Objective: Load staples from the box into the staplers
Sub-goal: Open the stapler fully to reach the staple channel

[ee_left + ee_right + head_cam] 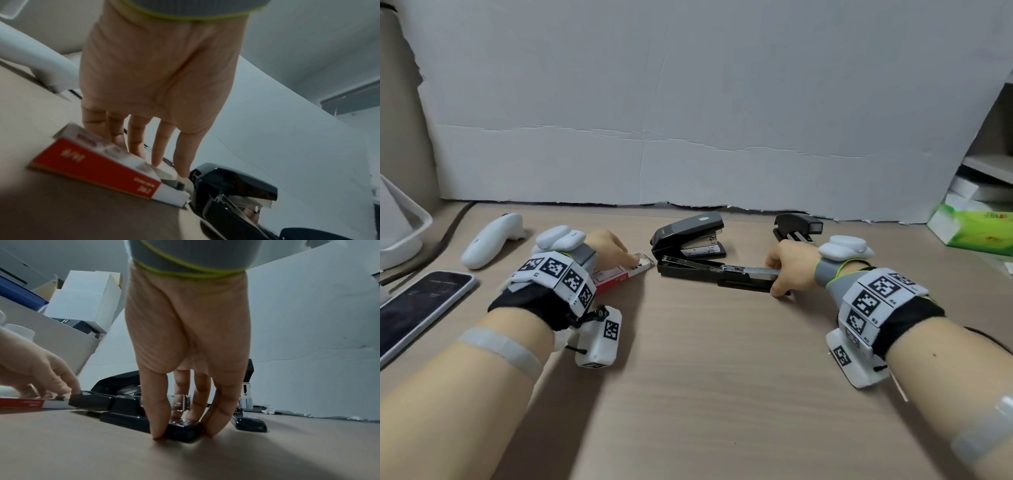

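A red and white staple box [611,279] [96,167] lies on the desk with its open end toward the staplers. My left hand [631,262] [172,168] holds it, fingers along its far side and thumb tip at the open end. A black stapler [709,272] [125,408] lies unfolded flat, its metal staple channel facing up. My right hand [777,284] [183,434] pinches its right end between thumb and fingers. A second black stapler [688,236] sits just behind, and a third [796,228] stands farther back right.
A white controller [489,240], a phone [417,308] and a white bin [400,226] lie at the left. A green tissue pack [976,226] sits at the right under shelves. White cardboard [688,120] closes off the back of the desk [705,377].
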A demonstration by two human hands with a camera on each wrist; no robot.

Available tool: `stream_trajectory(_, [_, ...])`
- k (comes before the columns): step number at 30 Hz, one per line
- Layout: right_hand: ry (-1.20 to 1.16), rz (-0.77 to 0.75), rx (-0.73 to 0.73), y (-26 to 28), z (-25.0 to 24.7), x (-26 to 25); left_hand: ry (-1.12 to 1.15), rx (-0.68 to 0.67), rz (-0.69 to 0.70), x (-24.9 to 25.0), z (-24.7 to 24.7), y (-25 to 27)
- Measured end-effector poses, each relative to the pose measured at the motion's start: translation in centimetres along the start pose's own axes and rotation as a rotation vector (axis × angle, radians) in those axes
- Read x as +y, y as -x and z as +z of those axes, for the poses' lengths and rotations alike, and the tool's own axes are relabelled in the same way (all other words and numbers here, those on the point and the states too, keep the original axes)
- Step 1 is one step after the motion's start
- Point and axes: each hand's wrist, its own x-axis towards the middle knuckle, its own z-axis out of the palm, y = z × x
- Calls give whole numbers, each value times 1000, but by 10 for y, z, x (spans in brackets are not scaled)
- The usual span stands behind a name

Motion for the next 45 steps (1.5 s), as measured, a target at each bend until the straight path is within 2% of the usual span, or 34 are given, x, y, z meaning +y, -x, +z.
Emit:
stream_trajectory(5, [-9,-10,7,-2,1,1,96,170,73,22,-1,5])
stream_trajectory(7, [-19,-12,3,-3,0,1,89,196,117,35,-3,7])
stream_trajectory(12, [-36,-28,1,-1,2,3,-76,-7,212,63,19,17])
stream_trajectory(14, [-47,-31,8,-1,3,6,-151,-42,285,71,28,17])
stream_trajectory(17, [-63,-39,9,1,5,8,-295,-106,303,78,31,15])
stream_trajectory(24, [-94,-53,22,-3,9,12,-572,-141,265,88,35,11])
stream_trajectory(27, [-132,-51,43,-2,9,13,-640,-114,276,88,39,11])
stream_trajectory(29, [-173,-41,76,2,8,16,-650,-119,278,87,40,12])
stream_trajectory(32, [-223,-44,163,8,5,21,-574,-61,325,87,29,15])
stream_trajectory(34, [-236,-36,184,13,4,24,-507,-77,345,90,19,20])
stream_trajectory(40, [-110,-16,49,15,10,15,-404,-136,398,103,-8,30])
stream_trajectory(45, [-122,-26,15,13,12,10,-480,-176,391,109,-16,33])
